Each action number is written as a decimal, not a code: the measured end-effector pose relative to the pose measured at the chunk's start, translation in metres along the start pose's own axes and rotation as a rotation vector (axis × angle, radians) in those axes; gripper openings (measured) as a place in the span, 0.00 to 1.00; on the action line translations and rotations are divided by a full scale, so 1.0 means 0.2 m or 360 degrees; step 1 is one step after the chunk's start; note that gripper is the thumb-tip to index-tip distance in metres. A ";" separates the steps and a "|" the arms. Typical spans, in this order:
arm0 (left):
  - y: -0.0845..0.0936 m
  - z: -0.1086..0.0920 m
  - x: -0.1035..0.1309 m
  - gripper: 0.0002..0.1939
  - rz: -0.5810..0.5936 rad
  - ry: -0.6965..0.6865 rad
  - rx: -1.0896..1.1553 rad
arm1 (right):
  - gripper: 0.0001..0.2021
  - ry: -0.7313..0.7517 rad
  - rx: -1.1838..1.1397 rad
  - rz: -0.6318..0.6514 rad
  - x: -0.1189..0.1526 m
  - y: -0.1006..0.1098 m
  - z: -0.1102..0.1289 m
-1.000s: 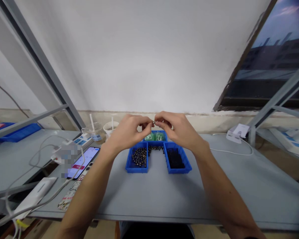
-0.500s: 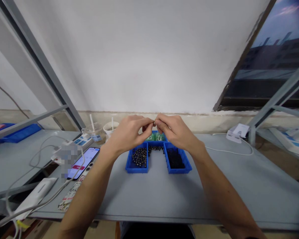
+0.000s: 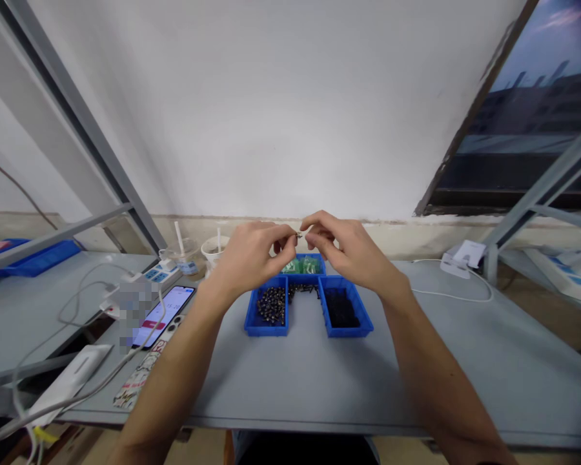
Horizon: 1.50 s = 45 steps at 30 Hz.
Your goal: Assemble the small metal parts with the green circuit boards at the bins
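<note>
Between the thumb and forefinger of my left hand [image 3: 259,254] is a small metal part [image 3: 299,236], too small to name exactly. My right hand [image 3: 346,248] hovers just right of it, thumb and forefinger apart, with nothing visible between them. Both hands are above the blue bins. The left blue bin [image 3: 266,332] contains many small dark metal pieces [image 3: 272,305]. Small black parts [image 3: 339,310] fill the bottom of the right blue bin [image 3: 349,332]. Behind, a third blue bin [image 3: 300,279] has green-and-clear packets [image 3: 311,265] in it, partly hidden by my hands.
Several metal pieces [image 3: 307,289] lie between the bins on the grey table [image 3: 300,381]. On the left are a phone [image 3: 167,316], a power strip [image 3: 162,276], cables, and two cups with straws [image 3: 214,248]. A white box [image 3: 467,253] with a cable stands right, near the wall.
My right thumb and forefinger have come off the small metal part and spread apart. My left hand keeps its pinch on the part, almost in the same place.
</note>
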<state>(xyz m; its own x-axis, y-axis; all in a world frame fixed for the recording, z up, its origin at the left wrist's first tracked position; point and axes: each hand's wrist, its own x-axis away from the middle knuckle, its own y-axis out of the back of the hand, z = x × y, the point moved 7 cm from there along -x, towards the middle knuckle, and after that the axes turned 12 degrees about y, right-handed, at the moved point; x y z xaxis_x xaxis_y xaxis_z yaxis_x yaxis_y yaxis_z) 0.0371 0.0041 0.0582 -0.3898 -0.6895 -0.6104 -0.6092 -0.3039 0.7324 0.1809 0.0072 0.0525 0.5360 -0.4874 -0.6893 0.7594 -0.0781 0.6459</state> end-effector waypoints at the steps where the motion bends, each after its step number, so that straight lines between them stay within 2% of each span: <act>1: 0.00 0.01 0.00 0.10 -0.0003 0.0007 0.0003 | 0.06 0.0014 0.0024 0.0005 0.00 0.00 0.00; 9: 0.01 -0.02 0.01 0.12 0.0015 -0.0066 -0.0011 | 0.06 0.0104 0.0026 0.0014 -0.01 -0.03 0.02; 16: 0.02 -0.03 0.01 0.13 0.0008 -0.0121 -0.0042 | 0.11 0.0063 0.0068 0.0057 -0.01 -0.07 0.02; 21: 0.00 -0.04 0.02 0.14 0.0015 -0.0140 -0.0072 | 0.16 0.0028 0.0047 0.0012 -0.02 -0.09 0.00; 28: -0.02 -0.05 0.02 0.14 0.0065 -0.0154 -0.0055 | 0.22 -0.0019 0.0059 -0.0051 -0.02 -0.07 -0.01; 30: -0.02 -0.04 0.01 0.13 0.0059 -0.0138 -0.0045 | 0.21 -0.0045 0.0063 -0.0061 -0.02 -0.04 -0.01; 36: 0.00 0.01 -0.01 0.11 0.0023 -0.0051 0.0034 | 0.08 -0.0007 -0.0009 0.0001 -0.01 -0.03 0.00; 45: 0.00 -0.01 0.00 0.14 0.0067 -0.0093 0.0023 | 0.05 0.0133 0.0074 -0.0050 -0.01 -0.05 0.02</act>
<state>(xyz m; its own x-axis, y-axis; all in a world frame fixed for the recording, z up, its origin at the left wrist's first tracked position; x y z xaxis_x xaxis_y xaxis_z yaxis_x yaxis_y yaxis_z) 0.0380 0.0023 0.0590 -0.4551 -0.6617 -0.5959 -0.6012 -0.2653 0.7537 0.1712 0.0060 0.0488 0.5425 -0.4099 -0.7333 0.7597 -0.1332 0.6365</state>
